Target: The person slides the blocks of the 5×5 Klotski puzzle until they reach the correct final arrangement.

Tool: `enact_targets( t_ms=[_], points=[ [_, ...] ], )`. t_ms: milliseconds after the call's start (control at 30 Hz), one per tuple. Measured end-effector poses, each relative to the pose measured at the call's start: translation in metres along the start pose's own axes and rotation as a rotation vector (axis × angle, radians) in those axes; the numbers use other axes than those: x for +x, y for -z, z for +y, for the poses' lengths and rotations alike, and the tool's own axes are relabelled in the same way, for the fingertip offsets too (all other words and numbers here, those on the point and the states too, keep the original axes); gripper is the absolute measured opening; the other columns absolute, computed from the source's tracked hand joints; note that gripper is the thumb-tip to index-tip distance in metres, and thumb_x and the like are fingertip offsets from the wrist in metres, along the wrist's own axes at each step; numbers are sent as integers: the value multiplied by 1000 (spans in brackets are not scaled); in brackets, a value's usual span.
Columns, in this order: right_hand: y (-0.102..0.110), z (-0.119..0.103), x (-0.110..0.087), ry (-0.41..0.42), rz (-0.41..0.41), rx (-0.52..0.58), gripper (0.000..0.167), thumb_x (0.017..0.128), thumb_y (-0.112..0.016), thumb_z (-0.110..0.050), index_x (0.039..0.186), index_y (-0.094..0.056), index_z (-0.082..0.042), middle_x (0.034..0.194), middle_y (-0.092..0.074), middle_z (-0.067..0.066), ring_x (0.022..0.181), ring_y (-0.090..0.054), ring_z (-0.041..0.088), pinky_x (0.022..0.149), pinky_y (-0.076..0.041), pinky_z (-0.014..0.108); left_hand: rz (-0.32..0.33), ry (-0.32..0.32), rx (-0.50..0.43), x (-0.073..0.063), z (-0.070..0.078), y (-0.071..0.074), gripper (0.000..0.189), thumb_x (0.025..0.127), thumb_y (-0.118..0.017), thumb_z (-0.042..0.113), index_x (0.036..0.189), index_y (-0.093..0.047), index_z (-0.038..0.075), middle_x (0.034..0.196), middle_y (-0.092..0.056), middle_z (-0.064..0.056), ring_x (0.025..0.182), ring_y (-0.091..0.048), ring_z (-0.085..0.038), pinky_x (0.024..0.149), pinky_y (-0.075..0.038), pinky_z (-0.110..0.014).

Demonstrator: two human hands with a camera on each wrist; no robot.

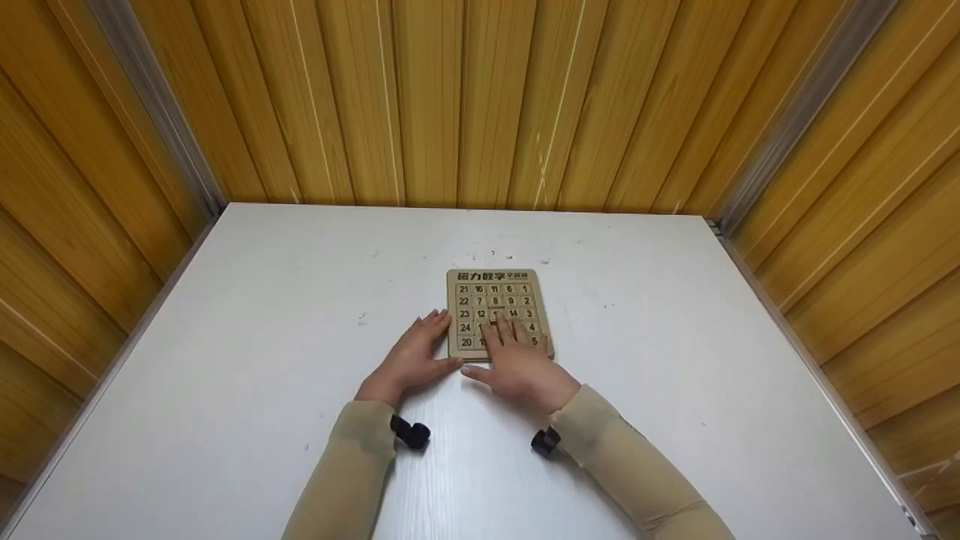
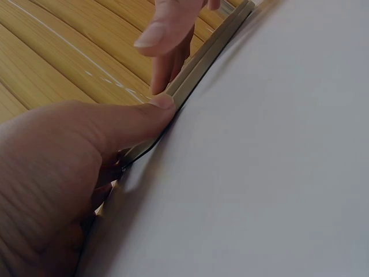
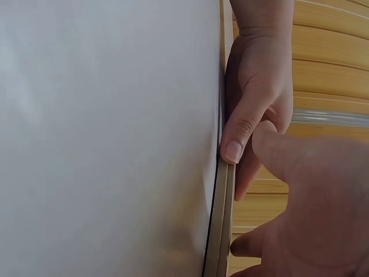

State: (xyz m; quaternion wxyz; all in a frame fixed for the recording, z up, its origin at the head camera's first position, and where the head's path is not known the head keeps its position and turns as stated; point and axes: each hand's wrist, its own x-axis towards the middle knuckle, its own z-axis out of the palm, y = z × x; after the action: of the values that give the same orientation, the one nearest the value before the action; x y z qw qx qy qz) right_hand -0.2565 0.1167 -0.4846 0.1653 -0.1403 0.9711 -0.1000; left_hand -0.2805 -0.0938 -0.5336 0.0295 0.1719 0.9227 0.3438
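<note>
A wooden sliding number puzzle [image 1: 492, 277] lies flat on the table, with rows of numbered square tiles and dark Chinese lettering along its far rim. My left hand [image 1: 409, 356] grips its near left corner, fingers along the left side and thumb on the front edge. In the left wrist view that thumb [image 2: 132, 124] presses the board's side. My right hand [image 1: 521, 367] lies over the lower right tiles, its extended fingertips touching tiles near the middle and covering several numbers. Its thumb [image 3: 274, 150] stands off the front edge in the right wrist view.
The white table [image 1: 285, 285] has a few small dark marks on its surface. Yellow wood-patterned panels [image 1: 427, 105] rise behind it and on both sides, with grey metal posts [image 1: 161, 105] at the corners. Each wrist wears a small black camera [image 1: 411, 433].
</note>
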Motion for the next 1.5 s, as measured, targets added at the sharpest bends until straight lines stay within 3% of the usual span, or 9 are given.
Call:
enact_targets(
  t_ms=[333,567,1000,1200,1500],
  points=[
    [-1,0,3,-5,0,21,102,93,-43,-80,167,-10,-18,174,7,11,162,8,38,125,6,74,7,-31,14,1,-1,-1,82,91,-77,32,158,-38,4,167,-35,-12,159,-26,-31,134,-16,-49],
    [-1,1,-11,44,39,15,100,95,-44,-77,167,-10,-17,174,0,14,162,3,38,126,1,75,5,-18,3,0,1,1,84,90,-78,34,158,-38,5,167,-34,-12,159,-26,-32,134,-18,-50],
    [-6,-4,-45,82,-17,76,96,96,-48,-72,167,-10,-20,175,7,8,162,11,33,125,5,74,19,-23,-9,0,0,-1,85,89,-80,33,157,-39,5,167,-36,-13,158,-27,-34,133,-19,-52],
    [-8,-5,-50,87,-24,79,97,95,-50,-72,167,-12,-19,175,-3,12,162,5,34,123,3,77,18,-29,-5,-1,0,0,84,89,-79,34,157,-40,5,167,-36,-13,158,-27,-34,133,-19,-52],
    [-10,-3,-49,79,-26,72,96,96,-49,-72,167,-13,-19,175,-4,12,162,5,35,124,4,76,7,-13,4,0,-1,-1,85,89,-79,36,158,-38,5,168,-34,-11,159,-26,-32,133,-18,-50]
  ],
)
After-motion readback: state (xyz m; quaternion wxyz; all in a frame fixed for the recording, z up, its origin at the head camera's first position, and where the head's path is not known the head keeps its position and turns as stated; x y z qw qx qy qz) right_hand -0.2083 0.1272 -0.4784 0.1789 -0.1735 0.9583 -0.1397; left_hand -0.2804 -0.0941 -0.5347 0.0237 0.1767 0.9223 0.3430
